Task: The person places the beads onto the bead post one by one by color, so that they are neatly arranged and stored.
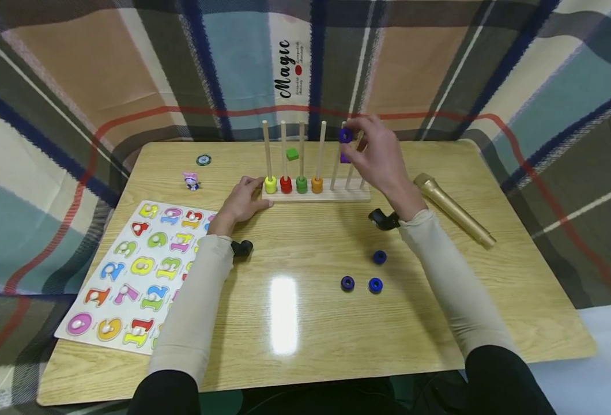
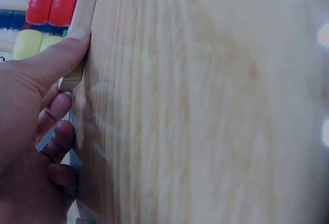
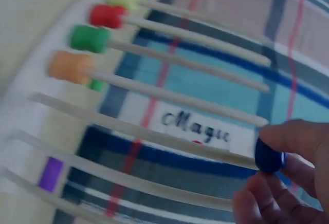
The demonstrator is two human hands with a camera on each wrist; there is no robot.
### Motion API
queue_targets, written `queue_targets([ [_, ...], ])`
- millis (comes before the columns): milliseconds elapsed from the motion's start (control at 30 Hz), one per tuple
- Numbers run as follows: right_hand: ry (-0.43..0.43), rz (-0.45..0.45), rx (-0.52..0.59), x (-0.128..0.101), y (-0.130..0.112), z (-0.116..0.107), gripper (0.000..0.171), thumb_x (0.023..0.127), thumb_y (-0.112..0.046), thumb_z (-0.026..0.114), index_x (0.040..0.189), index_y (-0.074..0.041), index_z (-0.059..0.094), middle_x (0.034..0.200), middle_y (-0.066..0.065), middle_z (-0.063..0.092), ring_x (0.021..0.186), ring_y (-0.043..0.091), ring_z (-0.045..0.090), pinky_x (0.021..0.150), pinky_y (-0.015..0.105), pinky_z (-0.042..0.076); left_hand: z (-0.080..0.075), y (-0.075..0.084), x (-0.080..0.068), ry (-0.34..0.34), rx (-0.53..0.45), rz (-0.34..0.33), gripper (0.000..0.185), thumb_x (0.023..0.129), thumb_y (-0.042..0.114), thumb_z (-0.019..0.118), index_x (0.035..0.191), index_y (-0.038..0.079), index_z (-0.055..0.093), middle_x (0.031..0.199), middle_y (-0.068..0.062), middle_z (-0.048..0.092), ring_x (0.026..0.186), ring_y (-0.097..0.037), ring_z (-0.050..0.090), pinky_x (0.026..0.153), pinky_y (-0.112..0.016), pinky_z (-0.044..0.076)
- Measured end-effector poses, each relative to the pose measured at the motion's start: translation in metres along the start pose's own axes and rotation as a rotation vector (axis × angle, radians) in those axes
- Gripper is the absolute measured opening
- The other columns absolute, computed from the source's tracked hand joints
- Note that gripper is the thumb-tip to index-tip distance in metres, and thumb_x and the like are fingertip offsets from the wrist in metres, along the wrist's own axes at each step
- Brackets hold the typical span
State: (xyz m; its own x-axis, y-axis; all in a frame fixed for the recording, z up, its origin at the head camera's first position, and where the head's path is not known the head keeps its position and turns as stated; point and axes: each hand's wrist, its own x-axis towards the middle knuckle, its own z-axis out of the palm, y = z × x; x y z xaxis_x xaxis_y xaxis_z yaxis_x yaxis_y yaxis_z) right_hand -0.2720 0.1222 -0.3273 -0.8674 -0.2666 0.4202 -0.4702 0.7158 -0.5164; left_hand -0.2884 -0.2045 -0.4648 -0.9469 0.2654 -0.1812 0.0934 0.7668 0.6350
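Note:
A wooden peg rack point(image 1: 316, 195) stands mid-table with several upright rods. Its left four rods carry yellow point(image 1: 270, 184), red point(image 1: 285, 184), green point(image 1: 301, 184) and orange point(image 1: 317, 184) beads at the base. My left hand point(image 1: 243, 202) grips the rack's left end, thumb on the base edge point(image 2: 77, 54). My right hand point(image 1: 375, 153) pinches a dark blue bead point(image 1: 344, 135) at the top of the fifth rod point(image 3: 154, 136), the blue bead point(image 3: 268, 157) between fingertips. Three more blue beads point(image 1: 368, 276) lie on the table near my right forearm.
A number puzzle board point(image 1: 134, 271) lies front left. A gold microphone point(image 1: 453, 210) lies at right. A green cube point(image 1: 292, 154) and a purple block point(image 1: 344, 158) sit behind the rack. A small figurine point(image 1: 192, 181) and a round token point(image 1: 204, 160) sit back left.

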Motion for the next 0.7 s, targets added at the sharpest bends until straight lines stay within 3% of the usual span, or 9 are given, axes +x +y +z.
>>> queue_targets([
  [133,0.044,0.024,-0.031,0.018,-0.005,-0.005,0.035,0.103,-0.016,0.071,0.136,-0.004,0.07,0.127,0.017,0.066,0.087,0.029,0.061,0.076,0.035,0.047,0.0,0.0,-0.001,0.002,0.002,0.005,0.078,0.108,0.032,0.066,0.169,0.005,0.028,0.158,-0.023,0.034,0.148,-0.044,0.034,0.124,-0.059,0.03],
  [267,0.006,0.071,-0.073,0.024,-0.004,-0.004,0.037,0.105,-0.019,0.069,0.139,-0.004,0.069,0.129,0.016,0.065,0.09,0.029,0.06,0.073,0.036,0.047,0.0,-0.001,0.0,0.004,-0.002,0.003,0.077,0.108,0.031,0.067,0.169,0.005,0.029,0.158,-0.022,0.035,0.147,-0.043,0.035,0.124,-0.059,0.031],
  [467,-0.068,0.136,-0.132,0.026,-0.001,0.0,0.042,0.106,-0.027,0.067,0.142,-0.004,0.069,0.13,0.015,0.067,0.094,0.029,0.061,0.08,0.042,0.053,0.001,-0.002,0.001,0.013,-0.001,0.003,0.077,0.107,0.03,0.068,0.169,0.006,0.029,0.159,-0.022,0.035,0.147,-0.043,0.036,0.124,-0.059,0.031],
  [600,-0.079,0.131,-0.152,0.025,0.002,0.001,0.047,0.105,-0.03,0.069,0.145,-0.005,0.066,0.136,0.017,0.065,0.092,0.031,0.061,0.08,0.045,0.054,0.001,-0.002,0.001,0.011,-0.001,0.004,0.077,0.107,0.03,0.068,0.169,0.005,0.029,0.158,-0.022,0.035,0.146,-0.043,0.036,0.124,-0.059,0.031],
  [700,-0.033,0.095,-0.122,0.018,0.004,0.001,0.052,0.104,-0.031,0.071,0.149,-0.006,0.063,0.145,0.017,0.058,0.094,0.031,0.062,0.081,0.046,0.053,0.001,-0.002,0.001,0.011,-0.003,0.002,0.077,0.107,0.031,0.068,0.169,0.006,0.029,0.158,-0.022,0.035,0.147,-0.042,0.036,0.124,-0.058,0.031],
])
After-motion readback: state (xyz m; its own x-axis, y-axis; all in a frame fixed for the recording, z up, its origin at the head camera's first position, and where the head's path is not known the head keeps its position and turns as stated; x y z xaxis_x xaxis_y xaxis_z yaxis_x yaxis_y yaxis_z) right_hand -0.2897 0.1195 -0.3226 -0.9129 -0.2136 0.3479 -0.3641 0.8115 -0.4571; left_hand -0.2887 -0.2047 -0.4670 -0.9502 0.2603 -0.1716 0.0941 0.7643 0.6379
